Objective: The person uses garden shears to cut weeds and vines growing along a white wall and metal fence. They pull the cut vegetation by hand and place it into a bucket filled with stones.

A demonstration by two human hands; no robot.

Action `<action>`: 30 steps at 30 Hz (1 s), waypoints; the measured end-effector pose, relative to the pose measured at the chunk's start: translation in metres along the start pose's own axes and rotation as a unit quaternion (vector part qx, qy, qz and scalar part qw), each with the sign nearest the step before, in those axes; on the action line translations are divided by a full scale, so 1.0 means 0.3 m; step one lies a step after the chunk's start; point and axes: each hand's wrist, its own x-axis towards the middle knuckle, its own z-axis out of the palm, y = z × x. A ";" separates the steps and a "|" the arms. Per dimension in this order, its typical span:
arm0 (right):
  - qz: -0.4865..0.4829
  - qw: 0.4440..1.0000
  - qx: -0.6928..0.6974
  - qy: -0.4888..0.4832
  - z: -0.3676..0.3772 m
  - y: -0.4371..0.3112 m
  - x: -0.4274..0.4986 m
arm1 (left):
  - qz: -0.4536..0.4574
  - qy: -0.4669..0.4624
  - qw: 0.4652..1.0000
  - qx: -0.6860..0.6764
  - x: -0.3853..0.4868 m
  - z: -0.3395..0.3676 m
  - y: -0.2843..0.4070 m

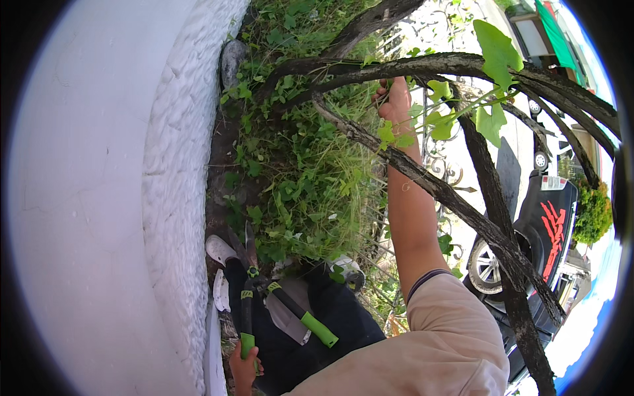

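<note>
My left hand (245, 367), at the bottom, is closed around one green grip of the hedge shears (252, 279). The other green grip hangs free over my dark trousers, and the blades are spread apart beside my white shoe (220, 249). My right arm reaches up the view beneath a woody branch (421, 171). My right hand (394, 99) has its fingers curled around thin plant stems, just below a thick horizontal branch (396, 68); branch and leaves partly cover the fingertips. A leafy vine (441, 121) crosses in front of the forearm.
A rough white wall (173, 198) runs along the left. Green weeds (307, 173) fill the ground strip between it and an ornate metal fence (448, 171). Crossing dark trunks (495, 198) stand at the right. Beyond the fence is a parked dark vehicle (535, 237). A rounded stone (233, 64) lies against the wall.
</note>
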 end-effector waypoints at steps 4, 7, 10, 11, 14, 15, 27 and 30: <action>0.016 0.999 0.041 0.031 0.040 0.029 0.057 | 0.006 -0.011 1.000 -0.009 -0.011 -0.003 0.011; 0.056 0.993 0.078 0.072 0.062 0.036 0.077 | 0.016 -0.010 1.000 -0.002 -0.019 0.003 0.017; 0.110 0.977 0.113 0.144 0.077 0.025 0.087 | 0.032 -0.008 0.999 0.007 -0.022 0.005 0.017; 0.109 0.979 0.117 0.129 0.073 0.024 0.084 | 0.034 -0.012 0.999 0.002 -0.022 0.004 0.015; 0.088 0.979 0.170 0.068 0.025 0.048 0.063 | 0.061 -0.023 0.998 0.003 -0.012 0.003 0.003; 0.045 0.990 0.134 0.022 0.002 0.068 0.053 | 0.062 -0.029 0.998 0.009 -0.011 0.002 -0.005; 0.109 0.786 -0.605 0.073 -0.930 0.680 -0.648 | 0.006 -0.019 1.000 -0.012 0.004 -0.001 -0.014; 0.077 0.706 -0.700 -0.078 -1.079 0.793 -0.700 | -0.013 -0.013 1.000 -0.024 0.002 0.002 -0.008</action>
